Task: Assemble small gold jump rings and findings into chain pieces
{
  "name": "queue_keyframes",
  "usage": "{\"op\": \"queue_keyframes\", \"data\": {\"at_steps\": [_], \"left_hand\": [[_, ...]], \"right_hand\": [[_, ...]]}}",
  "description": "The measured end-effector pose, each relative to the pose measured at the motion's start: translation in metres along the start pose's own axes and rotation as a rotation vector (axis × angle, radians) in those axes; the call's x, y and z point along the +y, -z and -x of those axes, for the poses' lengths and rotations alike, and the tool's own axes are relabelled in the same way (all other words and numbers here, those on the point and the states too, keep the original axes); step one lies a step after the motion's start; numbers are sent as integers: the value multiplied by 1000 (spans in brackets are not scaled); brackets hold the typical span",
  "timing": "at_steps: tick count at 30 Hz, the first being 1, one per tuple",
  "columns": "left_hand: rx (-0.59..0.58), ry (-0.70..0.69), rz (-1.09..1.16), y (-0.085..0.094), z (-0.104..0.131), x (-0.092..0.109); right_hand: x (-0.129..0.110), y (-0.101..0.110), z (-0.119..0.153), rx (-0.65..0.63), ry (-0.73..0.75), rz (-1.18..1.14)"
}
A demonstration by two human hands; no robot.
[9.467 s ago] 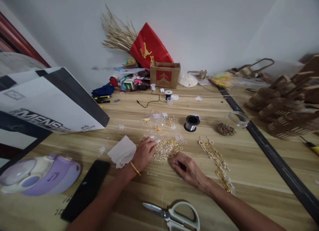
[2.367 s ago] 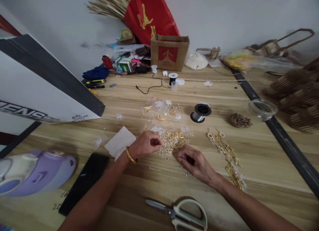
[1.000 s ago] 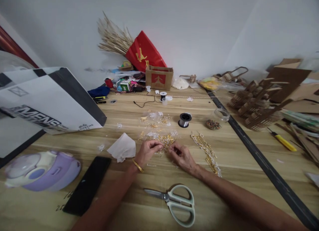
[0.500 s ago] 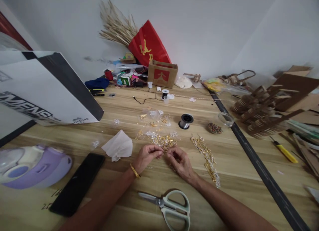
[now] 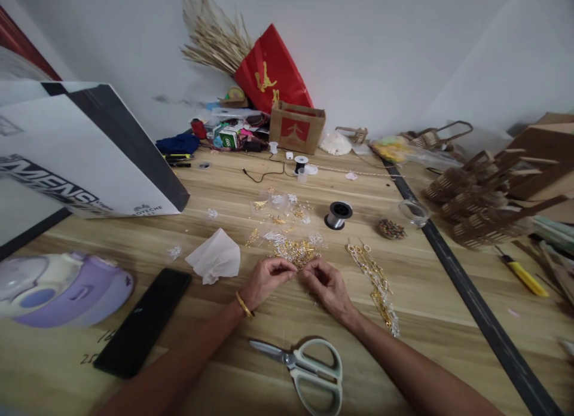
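Observation:
Both hands meet at the near edge of a pile of small gold and silver beads (image 5: 293, 248). My left hand (image 5: 268, 280), a gold bangle at its wrist, is pinched closed; what lies between its fingertips is too small to name. Just beside it, my right hand (image 5: 329, 286) is closed in a similar pinch, its held piece also hidden. Strands of gold and silver beads (image 5: 376, 284) lie right of my right hand. Below the hands rest scissors (image 5: 291, 362) with pale handles, blades pointing left. A spool of clear line (image 5: 338, 215) stands beyond the pile.
On the left are a white tissue (image 5: 215, 256), a black phone (image 5: 143, 320), a purple-and-white device (image 5: 76, 290) and a large white box (image 5: 89, 159). To the right, a glass jar (image 5: 413, 213) stands beside multicoloured beads (image 5: 391, 228), with small woven baskets (image 5: 484, 207) and a yellow cutter (image 5: 522, 274) farther over.
The view has shifted slightly. Both hands stay pinched close together over the near edge of the bead pile, with only slight finger movement.

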State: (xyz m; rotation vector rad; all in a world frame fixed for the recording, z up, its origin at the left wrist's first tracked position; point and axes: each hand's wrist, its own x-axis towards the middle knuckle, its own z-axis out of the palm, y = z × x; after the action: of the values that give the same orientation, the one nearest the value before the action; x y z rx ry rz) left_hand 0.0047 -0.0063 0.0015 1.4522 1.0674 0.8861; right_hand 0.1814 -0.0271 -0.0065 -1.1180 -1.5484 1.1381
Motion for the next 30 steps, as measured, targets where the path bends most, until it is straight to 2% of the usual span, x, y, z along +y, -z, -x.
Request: {"op": "queue_keyframes", "data": {"at_steps": [7, 15, 23, 30], "left_hand": [[9, -31, -79, -2, 2, 6], [37, -82, -89, -4, 3, 1], [75, -169, -224, -3, 4, 3], [79, -201, -251, -2, 4, 1]], "right_hand": [[-1, 0, 0, -6, -15, -23], [1, -1, -1, -12, -21, -3], [1, -1, -1, -33, -17, -13], [1, 0, 0, -36, 8, -11]]}}
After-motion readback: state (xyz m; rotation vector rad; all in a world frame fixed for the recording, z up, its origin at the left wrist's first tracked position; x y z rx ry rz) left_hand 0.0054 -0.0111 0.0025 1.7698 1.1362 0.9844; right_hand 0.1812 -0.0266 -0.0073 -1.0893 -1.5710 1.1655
